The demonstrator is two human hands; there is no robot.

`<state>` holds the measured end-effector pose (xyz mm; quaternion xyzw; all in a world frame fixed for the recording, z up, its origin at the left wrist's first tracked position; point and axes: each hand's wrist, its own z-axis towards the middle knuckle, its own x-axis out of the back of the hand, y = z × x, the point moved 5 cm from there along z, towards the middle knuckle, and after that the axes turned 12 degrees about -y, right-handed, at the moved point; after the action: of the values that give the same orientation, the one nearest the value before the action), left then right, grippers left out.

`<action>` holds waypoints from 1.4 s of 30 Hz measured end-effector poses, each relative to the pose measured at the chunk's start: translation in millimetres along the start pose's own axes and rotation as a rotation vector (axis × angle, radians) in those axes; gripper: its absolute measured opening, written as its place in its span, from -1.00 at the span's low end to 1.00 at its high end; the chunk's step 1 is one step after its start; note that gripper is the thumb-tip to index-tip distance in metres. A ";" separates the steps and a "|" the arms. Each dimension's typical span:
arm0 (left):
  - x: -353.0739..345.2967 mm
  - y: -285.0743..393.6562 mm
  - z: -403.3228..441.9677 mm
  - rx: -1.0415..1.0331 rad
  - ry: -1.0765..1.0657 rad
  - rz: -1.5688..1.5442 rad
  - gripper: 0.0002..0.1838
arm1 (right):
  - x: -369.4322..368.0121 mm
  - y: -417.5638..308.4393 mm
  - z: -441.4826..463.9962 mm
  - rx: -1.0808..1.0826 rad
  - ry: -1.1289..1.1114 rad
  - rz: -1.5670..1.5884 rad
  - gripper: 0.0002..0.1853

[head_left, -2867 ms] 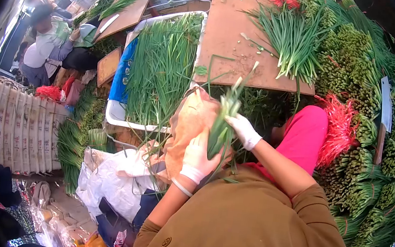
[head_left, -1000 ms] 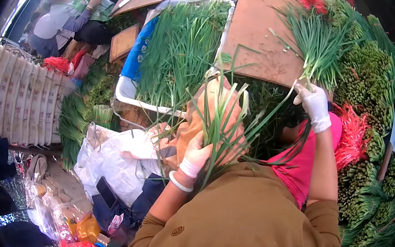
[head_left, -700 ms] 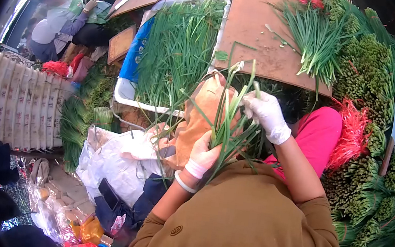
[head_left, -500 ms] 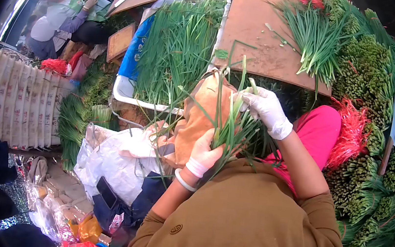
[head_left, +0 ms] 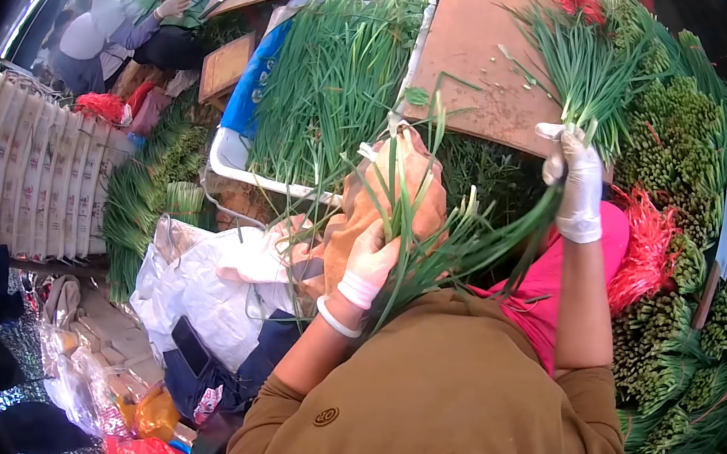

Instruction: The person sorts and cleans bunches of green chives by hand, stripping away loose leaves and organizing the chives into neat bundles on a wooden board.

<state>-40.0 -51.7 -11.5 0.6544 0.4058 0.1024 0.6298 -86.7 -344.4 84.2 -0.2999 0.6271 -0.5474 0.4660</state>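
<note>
Two gloved hands are in use; clock positions are read from the left hand [head_left: 368,264]. Left hand: fingers closed around a bunch of green stalks [head_left: 402,205], pale ends toward 12 o'clock, held in front of the brown shirt [head_left: 452,392]. Right hand [head_left: 579,185]: at 2 o'clock, raised near the front edge of the wooden board [head_left: 475,59], fingers closed on long green leaves [head_left: 530,234] that trail toward 8 o'clock. Blur leaves it uncertain whether the fingertips also touch the loose stalks [head_left: 587,68] on the board. White-rimmed tray [head_left: 426,30]: between 11 and 12 o'clock, filled with cut greens [head_left: 335,87]. Red strands [head_left: 648,253] and knife [head_left: 720,253]: 3 o'clock, the knife lying on stacked bundles [head_left: 686,149]. Phone [head_left: 191,347]: 8 o'clock, beside the white sack [head_left: 210,290]. Second person [head_left: 100,40]: 10 o'clock.
</note>
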 end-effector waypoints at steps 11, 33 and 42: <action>-17.5 5.2 -3.3 -0.044 -0.038 0.435 -0.76 | -91.8 35.0 2.8 -0.408 -0.462 -0.398 -0.88; 24.4 -10.5 -12.6 0.065 -0.102 -0.528 -0.70 | 77.6 -137.8 35.7 0.205 0.194 -0.205 -0.63; 35.8 -15.0 -21.7 0.055 0.162 -0.476 -0.82 | 68.6 -201.3 49.8 0.119 -0.336 -0.272 -0.68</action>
<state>-36.8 -13.8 -34.5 0.5471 0.6001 -0.0080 0.5835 -94.7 -469.9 262.7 -0.4403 0.4611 -0.5837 0.5028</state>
